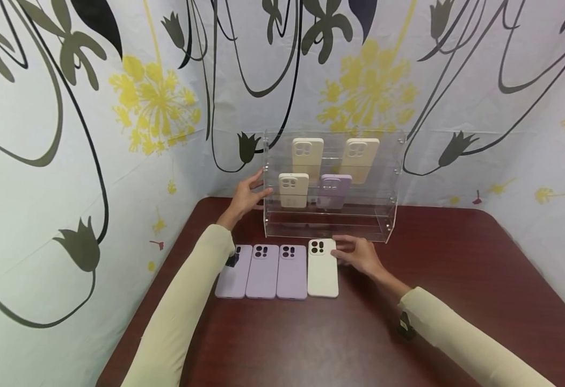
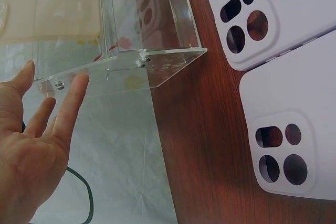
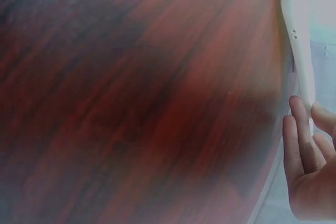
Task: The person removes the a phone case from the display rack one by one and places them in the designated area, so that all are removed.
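Observation:
My right hand (image 1: 360,257) pinches the upper right edge of a white phone case (image 1: 323,274). In the right wrist view this case shows edge-on, between thumb and fingers. The case is at the right end of a row, beside three lilac phone cases (image 1: 291,277) on the table. My left hand (image 1: 246,198) is at the left side of a clear acrylic display rack (image 1: 331,232), its fingers mostly straight against or close to the side panel. In the left wrist view, fingertips are near the panel's edge; firm contact cannot be made out.
Three cream cases, one of them a lower-tier cream case (image 1: 294,200), and a lilac case (image 1: 334,200) stand in the rack. The dark red wooden table (image 1: 282,344) lies below. A floral-patterned cloth (image 1: 176,177) hangs behind and at the sides.

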Available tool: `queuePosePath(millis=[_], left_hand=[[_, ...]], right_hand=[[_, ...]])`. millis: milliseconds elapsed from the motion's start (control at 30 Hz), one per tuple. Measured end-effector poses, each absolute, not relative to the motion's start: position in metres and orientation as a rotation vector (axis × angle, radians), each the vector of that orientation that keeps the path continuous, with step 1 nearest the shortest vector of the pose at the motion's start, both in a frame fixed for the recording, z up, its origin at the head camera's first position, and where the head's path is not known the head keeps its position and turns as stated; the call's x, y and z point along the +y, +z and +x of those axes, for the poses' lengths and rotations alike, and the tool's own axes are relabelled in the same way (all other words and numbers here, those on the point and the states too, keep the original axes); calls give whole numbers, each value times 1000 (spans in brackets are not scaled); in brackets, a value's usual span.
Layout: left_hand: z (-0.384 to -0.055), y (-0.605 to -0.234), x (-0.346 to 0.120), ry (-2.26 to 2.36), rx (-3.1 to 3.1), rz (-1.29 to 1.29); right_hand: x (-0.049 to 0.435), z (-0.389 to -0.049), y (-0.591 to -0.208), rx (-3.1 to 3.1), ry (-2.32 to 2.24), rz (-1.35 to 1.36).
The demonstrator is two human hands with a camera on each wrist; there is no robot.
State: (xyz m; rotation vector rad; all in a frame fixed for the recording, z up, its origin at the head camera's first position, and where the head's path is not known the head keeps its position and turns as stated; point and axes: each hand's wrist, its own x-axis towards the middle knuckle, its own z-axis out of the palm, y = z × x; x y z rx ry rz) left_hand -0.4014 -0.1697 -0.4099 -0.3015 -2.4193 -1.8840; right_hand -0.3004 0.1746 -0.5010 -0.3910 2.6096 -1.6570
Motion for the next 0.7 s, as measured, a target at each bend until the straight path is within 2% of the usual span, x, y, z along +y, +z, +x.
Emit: queuePosePath(millis=[700], left_hand=[[-403, -410, -169, -1855, -2424, -287]], right_hand=[[175, -297, -512, 2580, -1693, -358]])
